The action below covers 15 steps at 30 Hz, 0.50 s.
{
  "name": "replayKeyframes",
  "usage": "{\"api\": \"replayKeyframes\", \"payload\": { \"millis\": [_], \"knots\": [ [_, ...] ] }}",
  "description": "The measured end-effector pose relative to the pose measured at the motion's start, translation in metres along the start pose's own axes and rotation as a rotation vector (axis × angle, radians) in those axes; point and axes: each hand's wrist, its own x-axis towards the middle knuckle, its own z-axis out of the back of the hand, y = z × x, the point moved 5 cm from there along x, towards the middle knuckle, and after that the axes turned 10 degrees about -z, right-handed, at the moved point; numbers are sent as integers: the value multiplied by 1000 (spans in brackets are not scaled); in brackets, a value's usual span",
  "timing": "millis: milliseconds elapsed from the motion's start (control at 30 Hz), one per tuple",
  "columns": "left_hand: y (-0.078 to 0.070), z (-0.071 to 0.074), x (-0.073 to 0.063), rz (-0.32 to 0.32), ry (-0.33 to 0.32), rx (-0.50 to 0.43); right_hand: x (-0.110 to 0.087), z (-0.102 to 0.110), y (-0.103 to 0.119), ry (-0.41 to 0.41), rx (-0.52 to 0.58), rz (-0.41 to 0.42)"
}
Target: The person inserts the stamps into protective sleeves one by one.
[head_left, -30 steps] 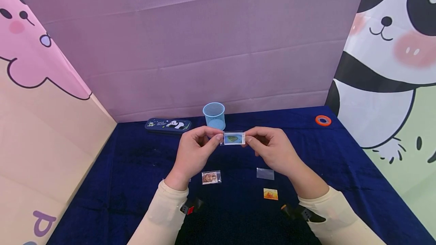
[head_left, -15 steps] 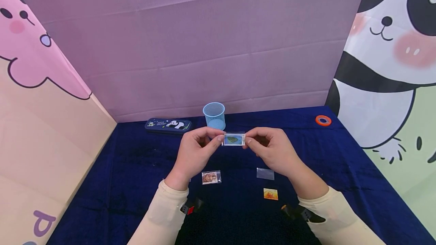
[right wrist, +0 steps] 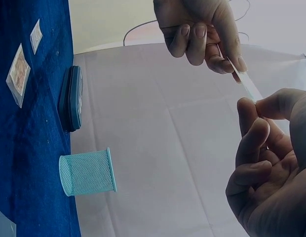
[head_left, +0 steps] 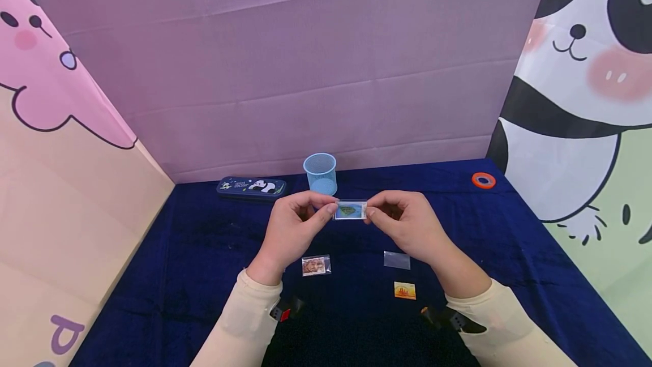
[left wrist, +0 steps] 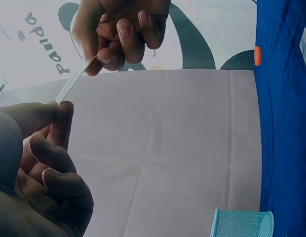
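A blue stamp with a green island-like picture (head_left: 349, 210), in a clear plastic sleeve, is held up above the table between both hands. The left hand (head_left: 297, 226) pinches its left end between thumb and forefinger. At the other end, the thumb and forefinger of the right hand (head_left: 407, 224) pinch it. Seen edge-on in the left wrist view, the sleeve (left wrist: 74, 81) is a thin pale strip slanting between the fingertips. Below the hands lie a brown stamp in a clear sleeve (head_left: 316, 265), a clear sleeve (head_left: 397, 260) and a loose yellow-orange stamp (head_left: 404, 290).
A light blue mesh pen holder (head_left: 321, 173) stands behind the hands, beside a dark blue panda pencil case (head_left: 252, 187). An orange tape roll (head_left: 483, 180) lies at the back right. The right wrist view shows a second sleeved piece (right wrist: 36, 36) on the blue cloth (right wrist: 34, 148).
Both hands stay nearly in place and keep their pinch. The held stamp and sleeve have dropped slightly, and the left fingertips have shifted a little to the right.
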Motion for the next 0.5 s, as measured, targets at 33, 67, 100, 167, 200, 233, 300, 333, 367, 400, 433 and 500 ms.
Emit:
{"api": "replayKeyframes", "payload": {
  "millis": [33,67,100,167,200,233,300,333,367,400,433,500],
  "knots": [
    [0,0,0,1,0,0,0,0,0,1,1,2],
    [0,0,0,1,1,1,0,0,0,2,3,3],
    [0,0,0,0,2,2,0,0,0,4,5,6],
    [0,0,0,-2,4,4,0,0,0,7,9,9],
    [-1,-1,0,-5,6,5,0,0,0,9,11,10],
    [-1,-1,0,-7,7,7,0,0,0,9,12,12],
    [-1,-1,0,-11,8,8,0,0,0,11,13,15],
    [-1,-1,0,-13,8,8,0,0,0,11,13,16],
    [-1,-1,0,-14,8,7,0,0,0,11,12,18],
    [-1,-1,0,-15,8,7,0,0,0,11,10,19],
    [-1,-1,0,-15,7,5,0,0,0,11,9,20],
    [-1,-1,0,-16,7,4,0,0,0,11,7,22]
  ]
}}
